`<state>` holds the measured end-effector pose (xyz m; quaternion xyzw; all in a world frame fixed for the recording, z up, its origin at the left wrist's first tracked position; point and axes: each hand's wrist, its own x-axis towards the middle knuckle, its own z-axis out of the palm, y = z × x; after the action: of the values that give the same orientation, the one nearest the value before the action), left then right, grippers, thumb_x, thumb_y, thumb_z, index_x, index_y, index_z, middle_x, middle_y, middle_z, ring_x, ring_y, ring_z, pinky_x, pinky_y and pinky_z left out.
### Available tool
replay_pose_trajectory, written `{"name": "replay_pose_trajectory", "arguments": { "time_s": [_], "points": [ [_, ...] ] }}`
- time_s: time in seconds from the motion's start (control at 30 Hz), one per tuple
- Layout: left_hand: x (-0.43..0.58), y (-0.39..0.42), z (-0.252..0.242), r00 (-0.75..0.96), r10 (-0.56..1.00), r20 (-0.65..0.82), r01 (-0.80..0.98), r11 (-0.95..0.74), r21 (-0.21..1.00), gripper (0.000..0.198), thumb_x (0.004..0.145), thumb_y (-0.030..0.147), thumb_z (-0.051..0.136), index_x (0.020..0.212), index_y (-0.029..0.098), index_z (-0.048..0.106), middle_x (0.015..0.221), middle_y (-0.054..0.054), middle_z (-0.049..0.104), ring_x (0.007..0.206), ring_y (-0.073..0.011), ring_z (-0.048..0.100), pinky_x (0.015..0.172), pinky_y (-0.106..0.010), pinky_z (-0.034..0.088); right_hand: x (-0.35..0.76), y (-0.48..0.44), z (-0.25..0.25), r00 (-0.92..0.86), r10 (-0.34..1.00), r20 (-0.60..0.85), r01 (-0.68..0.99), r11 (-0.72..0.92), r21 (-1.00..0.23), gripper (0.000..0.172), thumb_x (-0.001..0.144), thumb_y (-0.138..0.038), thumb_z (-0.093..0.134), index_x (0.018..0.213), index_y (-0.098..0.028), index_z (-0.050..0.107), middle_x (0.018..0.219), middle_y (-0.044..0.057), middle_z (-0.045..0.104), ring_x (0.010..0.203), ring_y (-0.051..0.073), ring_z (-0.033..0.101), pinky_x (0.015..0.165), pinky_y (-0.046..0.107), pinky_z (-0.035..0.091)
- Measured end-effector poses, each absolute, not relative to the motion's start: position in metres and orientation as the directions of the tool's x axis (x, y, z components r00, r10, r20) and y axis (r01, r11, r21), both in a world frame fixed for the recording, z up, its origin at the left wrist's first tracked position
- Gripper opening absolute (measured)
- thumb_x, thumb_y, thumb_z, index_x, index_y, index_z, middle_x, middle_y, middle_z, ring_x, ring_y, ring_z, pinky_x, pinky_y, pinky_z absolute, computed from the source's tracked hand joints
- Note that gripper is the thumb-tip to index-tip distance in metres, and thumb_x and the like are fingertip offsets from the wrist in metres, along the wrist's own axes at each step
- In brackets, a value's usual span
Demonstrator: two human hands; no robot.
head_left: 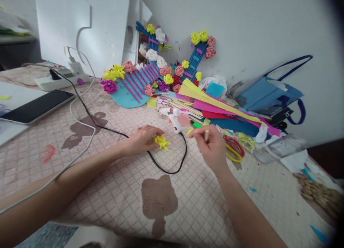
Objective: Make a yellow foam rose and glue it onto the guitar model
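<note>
My left hand (pixel 145 138) rests on the table with its fingers curled around a yellow crepe-paper flower (pixel 161 143). To the right, my right hand (pixel 211 147) is closed in a pinch on a thin wooden stick (pixel 206 134), whose pale end sticks up between the fingers. A small yellow piece (pixel 190 132) shows at the right fingertips; whether it is held or lies behind them I cannot tell. Between and beyond the hands lies a white glue gun (pixel 174 119), and its black cord (pixel 172 172) loops over the cloth.
Behind stand blue panels (pixel 129 94) decorated with paper flowers. Wooden sticks (pixel 185 107) and coloured paper sheets (pixel 223 106) lie at the back right, near scissors (pixel 233 151) and a blue bag (pixel 268 92). Left are a tablet (pixel 37 106), power strip (pixel 63 81) and white cable (pixel 80 156).
</note>
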<state>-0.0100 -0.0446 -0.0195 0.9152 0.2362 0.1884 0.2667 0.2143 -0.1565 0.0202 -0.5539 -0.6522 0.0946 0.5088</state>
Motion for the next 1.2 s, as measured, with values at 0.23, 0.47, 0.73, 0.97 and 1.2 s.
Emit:
{"name": "replay_pose_trajectory", "arguments": {
  "time_s": [0.23, 0.47, 0.73, 0.97, 1.2],
  "points": [
    [-0.010, -0.045, -0.017, 0.816, 0.538, 0.212, 0.337, -0.741, 0.581, 0.036, 0.080, 0.027, 0.058, 0.114, 0.018, 0.053, 0.115, -0.009, 0.061, 0.110, -0.0239, 0.053, 0.092, -0.039, 0.042, 0.257, -0.151, 0.024, 0.428, 0.522, 0.738, 0.755, 0.243, -0.610, 0.010, 0.086, -0.029, 0.054, 0.086, -0.021, 0.048, 0.078, 0.003, 0.066, 0.067, 0.017, 0.063, 0.060, 0.030, 0.047],
    [-0.011, -0.045, -0.018, 0.818, 0.535, 0.213, 0.333, -0.741, 0.583, 0.037, 0.081, 0.027, 0.058, 0.116, 0.019, 0.051, 0.116, -0.009, 0.060, 0.110, -0.0242, 0.052, 0.093, -0.040, 0.041, 0.247, -0.149, 0.009, 0.191, 0.817, 0.544, 0.838, 0.153, -0.523, 0.009, 0.087, -0.030, 0.052, 0.081, -0.023, 0.053, 0.075, 0.001, 0.067, 0.066, 0.017, 0.060, 0.061, 0.029, 0.042],
    [-0.011, -0.045, -0.019, 0.812, 0.542, 0.217, 0.337, -0.738, 0.585, 0.039, 0.081, 0.028, 0.059, 0.118, 0.019, 0.050, 0.114, -0.009, 0.060, 0.111, -0.0253, 0.051, 0.093, -0.043, 0.040, 0.210, -0.149, -0.010, -0.142, 0.926, 0.351, 0.905, 0.265, -0.332, 0.016, 0.091, -0.029, 0.047, 0.081, -0.023, 0.057, 0.074, -0.001, 0.064, 0.064, 0.015, 0.056, 0.059, 0.026, 0.036],
    [-0.011, -0.045, -0.019, 0.812, 0.546, 0.209, 0.341, -0.732, 0.589, 0.040, 0.080, 0.027, 0.060, 0.118, 0.019, 0.051, 0.113, -0.009, 0.060, 0.111, -0.0253, 0.051, 0.093, -0.042, 0.040, 0.215, -0.145, -0.018, -0.028, 0.923, 0.384, 0.959, 0.133, -0.251, 0.012, 0.088, -0.022, 0.048, 0.080, -0.021, 0.057, 0.075, 0.002, 0.065, 0.066, 0.018, 0.059, 0.057, 0.027, 0.036],
    [-0.011, -0.046, -0.017, 0.809, 0.551, 0.206, 0.339, -0.722, 0.604, 0.042, 0.079, 0.024, 0.061, 0.119, 0.018, 0.050, 0.113, -0.008, 0.061, 0.112, -0.0249, 0.049, 0.093, -0.041, 0.039, 0.203, -0.146, -0.013, -0.101, 0.912, 0.397, 0.898, 0.255, -0.359, 0.011, 0.086, -0.025, 0.054, 0.096, -0.022, 0.057, 0.095, 0.003, 0.064, 0.088, 0.019, 0.060, 0.072, 0.029, 0.044]
  ]
}}
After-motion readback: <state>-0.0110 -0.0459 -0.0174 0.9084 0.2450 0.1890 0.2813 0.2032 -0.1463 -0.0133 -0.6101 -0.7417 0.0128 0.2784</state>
